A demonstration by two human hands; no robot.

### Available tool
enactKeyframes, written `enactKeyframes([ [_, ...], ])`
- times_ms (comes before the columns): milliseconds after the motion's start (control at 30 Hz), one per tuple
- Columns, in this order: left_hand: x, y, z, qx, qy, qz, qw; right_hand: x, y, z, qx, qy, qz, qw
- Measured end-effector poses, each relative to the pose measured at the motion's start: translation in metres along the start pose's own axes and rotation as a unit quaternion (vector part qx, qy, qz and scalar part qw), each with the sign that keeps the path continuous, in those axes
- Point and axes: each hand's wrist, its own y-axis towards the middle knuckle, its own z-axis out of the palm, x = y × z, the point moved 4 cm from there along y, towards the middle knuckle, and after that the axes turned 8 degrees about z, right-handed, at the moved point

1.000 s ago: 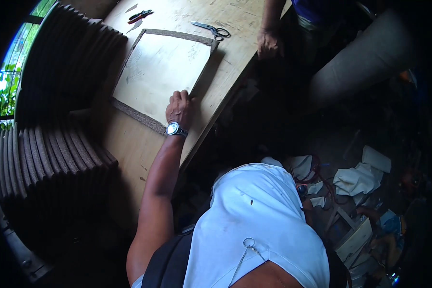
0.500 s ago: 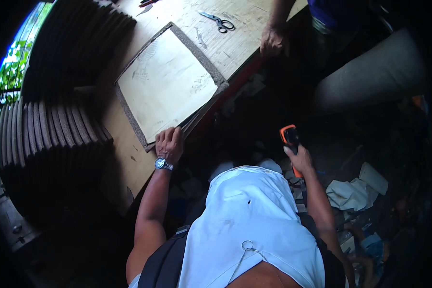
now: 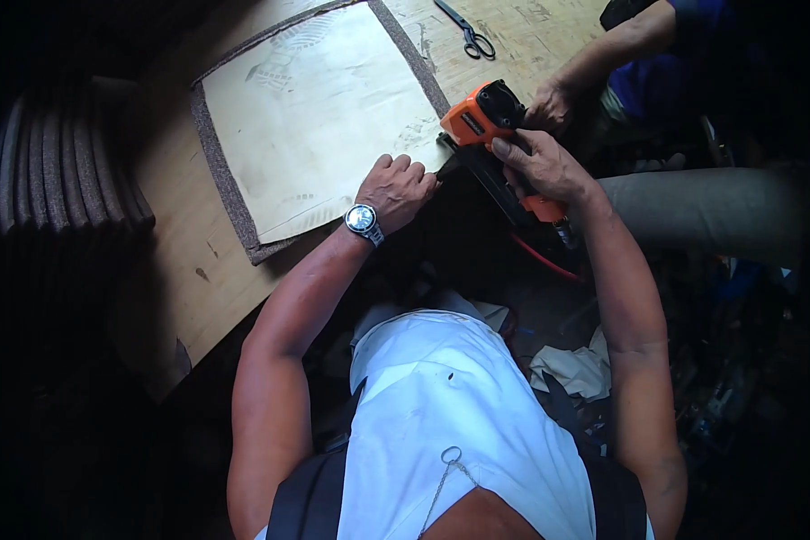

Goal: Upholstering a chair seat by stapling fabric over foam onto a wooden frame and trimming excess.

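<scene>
Left arm bends at the elbow, left hand [image 3: 396, 191] knuckles-up at the near edge of the pale-faced panel [image 3: 324, 117]; fingers curled, but whether that grip pinches the edge, I can't tell; and here's the right hand [image 3: 553, 169], grip wrapped around the orange-black power tool [image 3: 468, 124], nose right by the panel's right corner; the panel lies on the tabletop [image 3: 193, 297], scissors [image 3: 467, 30] beyond it, brown pads [image 3: 58, 171] to its left, a co-worker's hand [image 3: 550, 108] to its right.
</scene>
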Motion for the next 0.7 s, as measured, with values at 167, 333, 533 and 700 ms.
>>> enactKeyframes([
  [167, 0.019, -0.003, -0.005, -0.019, -0.104, -0.012, 0.994, 0.04, 0.01, 0.001, 0.014, -0.079, 0.099, 0.992],
  [333, 0.019, -0.004, 0.003, -0.008, -0.163, -0.018, 0.986, 0.058, 0.023, 0.011, 0.01, -0.209, 0.115, 0.971],
  [533, 0.027, 0.003, 0.012, -0.03, -0.212, -0.074, 0.974, 0.063, 0.037, 0.007, 0.015, -0.195, 0.246, 0.949],
  [700, 0.028, 0.001, 0.006, -0.031, -0.153, -0.141, 0.978, 0.062, 0.046, -0.005, 0.043, -0.182, 0.214, 0.959],
])
